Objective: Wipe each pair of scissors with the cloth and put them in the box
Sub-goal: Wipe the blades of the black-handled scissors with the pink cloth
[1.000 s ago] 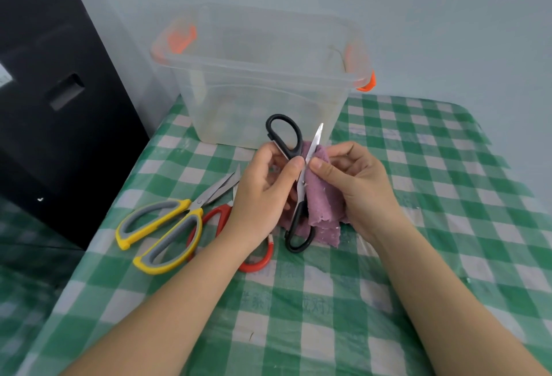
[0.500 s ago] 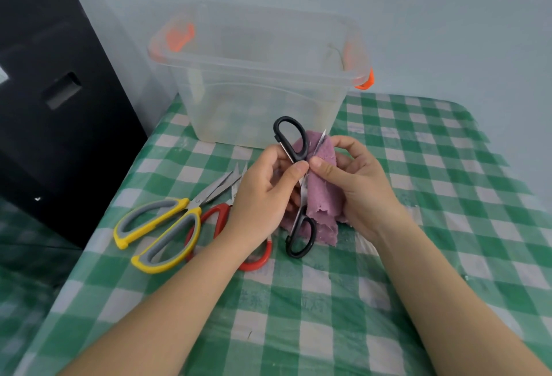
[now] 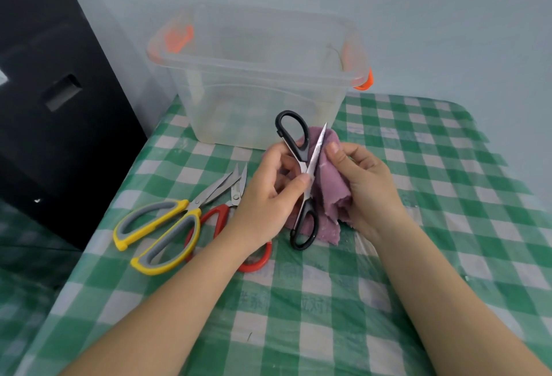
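Above a counter (image 3: 433,196) covered in green and white checks, two bare hands work on a pair of black scissors (image 3: 301,178), held up just in front of a clear plastic box (image 3: 263,83). The left hand (image 3: 268,193) pinches the scissors near the pivot, thumb curled over the joint. The right hand (image 3: 364,178) holds a purple cloth (image 3: 328,193), its fingers (image 3: 336,151) bent round the fabric and pressing it against one blade.

The scissors are opened wide into a tall X. Their long axis runs nearly upright in view, leaning slightly. One blade tip points up and a little right, toward the box; one black handle loop sits at the top left, the other hangs at the bottom near the counter. The second blade is hidden behind the hand and cloth.

To wipe well, it seems best to draw the cloth from pivot toward tip, along the flat of the blade, keeping fingertips behind the edge, then do the hidden blade likewise.

Yellow scissors (image 3: 161,226) and red scissors (image 3: 236,226) lie on the counter to the left, blades pointing up and right, seemingly not yet wiped.
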